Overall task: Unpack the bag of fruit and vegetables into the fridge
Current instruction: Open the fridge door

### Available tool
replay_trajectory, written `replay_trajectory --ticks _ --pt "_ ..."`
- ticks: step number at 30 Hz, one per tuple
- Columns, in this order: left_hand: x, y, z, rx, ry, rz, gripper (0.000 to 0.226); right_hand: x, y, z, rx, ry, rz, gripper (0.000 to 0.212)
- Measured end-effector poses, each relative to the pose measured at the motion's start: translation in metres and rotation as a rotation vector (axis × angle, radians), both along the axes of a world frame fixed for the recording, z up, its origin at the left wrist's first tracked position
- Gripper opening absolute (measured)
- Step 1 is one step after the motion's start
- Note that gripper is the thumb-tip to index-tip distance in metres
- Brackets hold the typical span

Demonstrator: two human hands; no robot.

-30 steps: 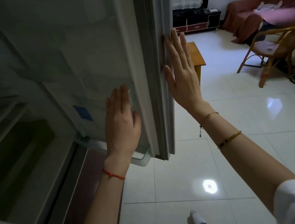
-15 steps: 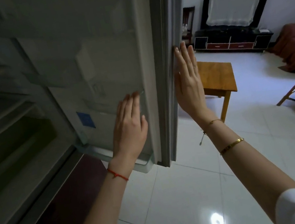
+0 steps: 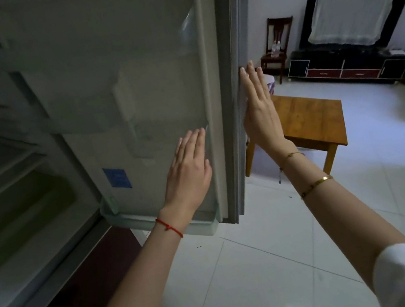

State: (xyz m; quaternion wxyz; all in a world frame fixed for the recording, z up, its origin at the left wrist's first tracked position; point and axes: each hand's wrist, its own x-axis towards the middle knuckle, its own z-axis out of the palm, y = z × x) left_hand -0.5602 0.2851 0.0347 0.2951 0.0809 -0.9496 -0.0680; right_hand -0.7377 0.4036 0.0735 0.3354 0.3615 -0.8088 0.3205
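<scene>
Left grip: left hand (image 3: pixel 188 169) flat, fingers straight and together, nothing held. Palm faces the inner liner of the door (image 3: pixel 133 106), centre of frame. Touching or just off it: cannot tell.
Right grip: right hand (image 3: pixel 259 113) also flat and holding nothing, fingers straight, tips up. It lies against the outer face of the door, right of the door's edge, centre right.
Why so placed: one hand on each face brackets the door near its free edge. My reading is that this steadies the swing, so the door can be checked or pushed either way without clasping anything.
Door: open, seen nearly edge-on, running top to bottom through mid-frame. Blue sticker (image 3: pixel 117 178) low on the liner; a clear door bin (image 3: pixel 159 219) along the bottom.
Fridge (image 3: pixel 7 187): left of frame, interior dim. Shelves and a greenish drawer show; no produce that I can make out on them.
Bag: not in view. No fruit or vegetables in frame either.
Stage: judged early or between trips. Fridge stands open, nothing in hand to load.
Wrists: red cord (image 3: pixel 169 227) on the left; two gold bracelets (image 3: pixel 315 184) on the right forearm.
Room: wooden table (image 3: pixel 309 118) right of centre, just past the door; chair (image 3: pixel 278 44) and TV unit (image 3: pixel 348 68) upper right; glossy white tile floor.
</scene>
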Motion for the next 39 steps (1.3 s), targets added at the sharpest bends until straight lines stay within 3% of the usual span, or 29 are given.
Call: replay_trajectory --ticks 5,20,39 --pt "-0.037 -0.004 0.001 -0.032 -0.004 -0.004 0.062 -0.042 -0.010 0.005 0.061 -0.067 0.024 0.096" --pt "-0.151 -0.028 -0.003 -0.055 0.030 0.067 0.057 -0.168 -0.063 0.009 0.085 -0.117 0.124 0.098" --pt "-0.232 -0.041 -0.006 -0.064 0.013 0.233 0.055 -0.257 -0.108 0.017 0.085 -0.124 0.308 0.081"
